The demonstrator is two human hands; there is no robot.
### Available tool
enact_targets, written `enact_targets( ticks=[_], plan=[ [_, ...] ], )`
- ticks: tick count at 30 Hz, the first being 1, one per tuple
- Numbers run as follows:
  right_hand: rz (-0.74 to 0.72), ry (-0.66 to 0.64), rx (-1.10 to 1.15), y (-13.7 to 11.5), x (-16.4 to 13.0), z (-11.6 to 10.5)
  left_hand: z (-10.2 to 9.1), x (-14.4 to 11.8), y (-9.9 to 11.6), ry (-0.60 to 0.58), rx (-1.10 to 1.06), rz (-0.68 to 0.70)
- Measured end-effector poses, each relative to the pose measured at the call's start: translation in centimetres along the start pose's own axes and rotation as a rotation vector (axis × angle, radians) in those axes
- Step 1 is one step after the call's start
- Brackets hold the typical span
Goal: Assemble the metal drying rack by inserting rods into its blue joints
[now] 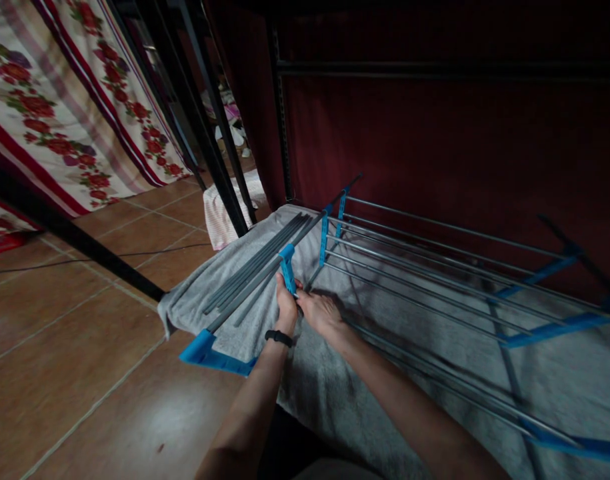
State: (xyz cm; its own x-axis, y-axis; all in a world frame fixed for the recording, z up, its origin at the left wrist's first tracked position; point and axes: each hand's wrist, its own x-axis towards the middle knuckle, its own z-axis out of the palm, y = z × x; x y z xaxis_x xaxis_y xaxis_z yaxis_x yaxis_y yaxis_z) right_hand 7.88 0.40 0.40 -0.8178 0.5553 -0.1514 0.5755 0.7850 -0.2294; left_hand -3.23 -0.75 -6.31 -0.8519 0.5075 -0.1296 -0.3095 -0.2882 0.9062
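Observation:
My left hand, with a black band at the wrist, is closed round the lower part of a blue plastic bracket. That bracket sits on a long grey tube of a partly assembled rack. Right beside it, my right hand pinches a thin metal rod at the bracket's lower end; my fingers partly hide the contact. To the right, several metal rods span between blue brackets. A blue corner piece caps the tube's near end.
Several loose grey tubes lie together on a grey blanket. More rods run beneath my right forearm to a blue piece. Black metal posts, a dark red panel and a floral curtain surround the tiled floor.

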Motion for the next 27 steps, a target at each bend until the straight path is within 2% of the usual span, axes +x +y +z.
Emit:
enact_targets(
  ticks=[10, 14, 18, 22, 27],
  plan=[
    [0.0, 0.023, -0.04, -0.3, 0.1, 0.2, -0.2, -0.4, 0.5, -0.037, 0.019, -0.007],
    [0.008, 0.096, -0.058, -0.2, -1.4, 0.1, -0.4, -0.4, 0.7, -0.082, 0.021, -0.05],
    [0.064, 0.199, -0.098, 1.9, -5.1, 0.5, -0.6, -0.2, 0.9, -0.157, 0.024, -0.104],
    [0.19, 0.241, -0.162, 6.0, -10.3, 1.9, -0.9, 0.0, 1.1, -0.183, 0.013, -0.102],
    [0.233, 0.385, -0.23, 10.8, -16.5, 3.5, -1.0, 0.1, 1.7, -0.294, 0.065, -0.095]
  ],
)
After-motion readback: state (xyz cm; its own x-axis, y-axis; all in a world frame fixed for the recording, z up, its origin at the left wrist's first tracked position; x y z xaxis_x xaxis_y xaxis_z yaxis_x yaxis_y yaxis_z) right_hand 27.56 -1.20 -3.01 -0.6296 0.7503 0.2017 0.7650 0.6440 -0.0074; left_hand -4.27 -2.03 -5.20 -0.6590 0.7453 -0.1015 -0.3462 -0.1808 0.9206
